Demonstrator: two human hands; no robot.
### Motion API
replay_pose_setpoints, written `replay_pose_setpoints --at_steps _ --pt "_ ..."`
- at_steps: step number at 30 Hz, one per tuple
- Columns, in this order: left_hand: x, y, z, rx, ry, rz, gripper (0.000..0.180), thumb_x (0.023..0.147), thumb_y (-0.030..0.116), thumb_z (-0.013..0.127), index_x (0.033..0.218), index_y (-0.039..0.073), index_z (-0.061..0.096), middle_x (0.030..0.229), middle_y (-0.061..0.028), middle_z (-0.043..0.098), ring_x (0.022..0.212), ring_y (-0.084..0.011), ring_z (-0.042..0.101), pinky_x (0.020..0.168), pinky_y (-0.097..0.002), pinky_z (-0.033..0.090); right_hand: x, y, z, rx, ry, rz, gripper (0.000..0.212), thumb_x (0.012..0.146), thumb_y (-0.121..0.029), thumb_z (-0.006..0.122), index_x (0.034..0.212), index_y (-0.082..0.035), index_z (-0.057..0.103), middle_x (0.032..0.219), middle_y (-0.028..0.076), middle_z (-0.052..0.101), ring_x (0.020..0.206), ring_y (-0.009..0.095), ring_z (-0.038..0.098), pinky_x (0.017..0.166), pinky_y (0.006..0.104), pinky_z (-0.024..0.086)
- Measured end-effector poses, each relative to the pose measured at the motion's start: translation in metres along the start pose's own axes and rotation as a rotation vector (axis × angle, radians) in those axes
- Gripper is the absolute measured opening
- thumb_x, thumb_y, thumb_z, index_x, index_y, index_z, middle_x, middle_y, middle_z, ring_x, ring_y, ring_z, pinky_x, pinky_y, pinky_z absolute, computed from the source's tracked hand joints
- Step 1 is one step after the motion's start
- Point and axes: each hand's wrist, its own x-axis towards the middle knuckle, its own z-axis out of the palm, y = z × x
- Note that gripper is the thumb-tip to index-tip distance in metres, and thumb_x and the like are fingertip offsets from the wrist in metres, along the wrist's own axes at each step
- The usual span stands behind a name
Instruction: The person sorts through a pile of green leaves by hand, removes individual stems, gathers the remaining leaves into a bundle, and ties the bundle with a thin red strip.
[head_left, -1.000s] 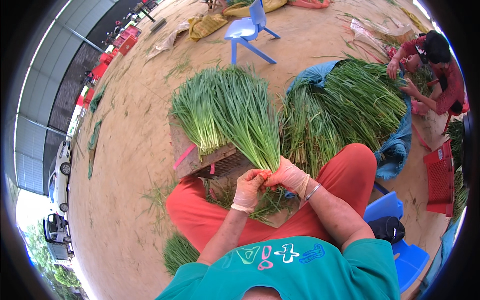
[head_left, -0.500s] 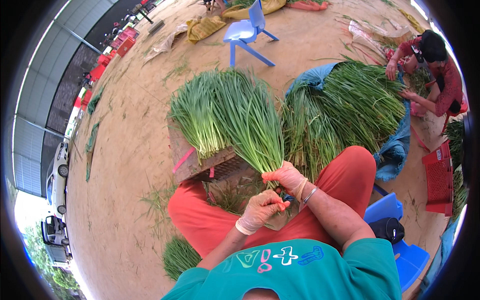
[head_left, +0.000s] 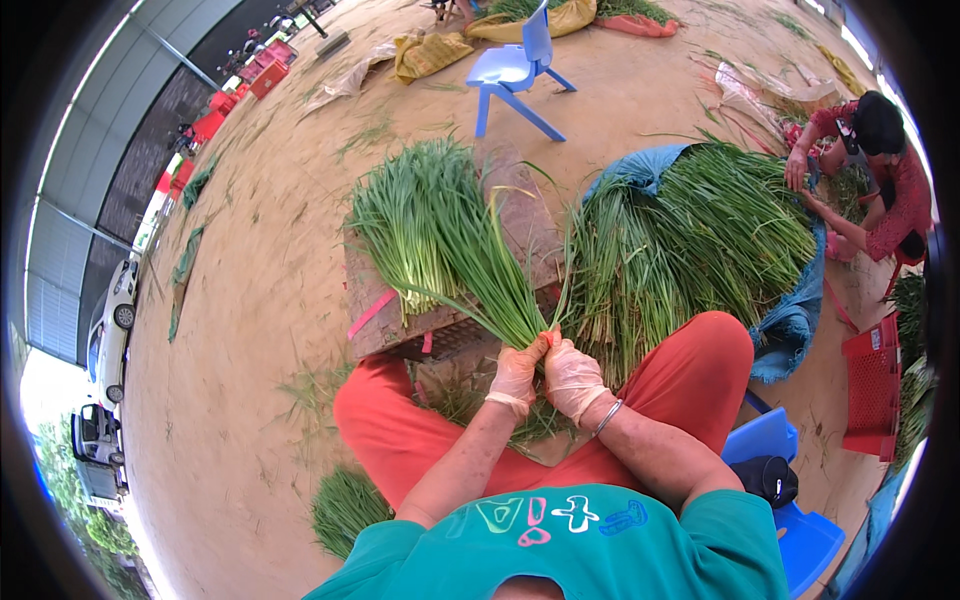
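Note:
My left hand (head_left: 515,374), in a thin see-through glove, is closed round the cut ends of a bunch of long green chives (head_left: 505,295). Pressed against it, my right hand (head_left: 574,380), also gloved, is closed at the same stem ends, where a few loose blades stick up. The bunch fans away from me over a worn board (head_left: 520,215) on a low crate. On the board's left lies a tidy pile of chives (head_left: 410,235), pale stems toward me. Fingertips of both hands overlap, so their exact grip is partly hidden.
Right of the board, a big heap of chives (head_left: 700,235) lies on a blue sack (head_left: 790,315). A co-worker (head_left: 880,180) crouches beyond it. A blue chair (head_left: 510,65) stands ahead, a red basket (head_left: 870,385) far right. More chives (head_left: 348,512) lie by my left knee.
My left hand has risen from below to meet my right hand at the stem ends. The bunch looks thinner and spreads less, baring more of the board. The whole view has shifted slightly.

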Motion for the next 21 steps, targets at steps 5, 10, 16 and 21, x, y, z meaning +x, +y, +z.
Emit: replay_pose_setpoints --at_steps 5,10,16,21 --pt "-0.001 -0.010 -0.011 -0.065 0.058 0.031 0.028 0.094 0.021 0.065 0.114 0.002 0.062 0.108 -0.0063 0.068 0.095 -0.0189 0.065 0.086 -0.0351 0.053 -0.002 0.013 -0.004 0.664 0.004 -0.030 0.098 0.064 -0.016 0.084 0.140 0.006 0.026 0.113 0.019 0.060 0.099 0.028 0.063 0.080 0.0357 0.054" --pt "-0.020 0.008 -0.007 0.082 -0.027 0.099 0.042 0.094 0.035 0.064 0.117 0.000 0.060 0.109 -0.0091 0.066 0.096 -0.0198 0.064 0.085 -0.0328 0.052 0.002 0.002 -0.022 1.229 -0.312 0.218 0.102 0.064 -0.015 0.087 0.143 -0.005 0.023 0.110 0.009 0.061 0.090 0.020 0.063 0.063 0.0368 0.053" --pt "-0.026 0.018 -0.041 1.108 0.164 0.422 0.060 0.094 0.058 0.053 0.086 0.000 0.065 0.075 -0.0204 0.064 0.066 -0.0367 0.061 0.062 -0.0454 0.047 0.002 -0.008 -0.026 1.253 -0.266 0.290 0.052 0.066 0.001 0.080 0.112 -0.006 0.056 0.088 0.004 0.064 0.068 0.017 0.063 0.044 0.0314 0.048" --pt "-0.037 0.034 -0.033 1.335 0.183 0.647 0.047 0.098 0.040 0.055 0.071 0.002 0.064 0.064 -0.0188 0.060 0.057 -0.0333 0.054 0.055 -0.0417 0.043 0.007 0.003 -0.023 1.256 -0.320 0.306 0.063 0.065 -0.002 0.083 0.119 -0.006 0.051 0.095 0.006 0.066 0.075 0.019 0.065 0.050 0.0352 0.050"
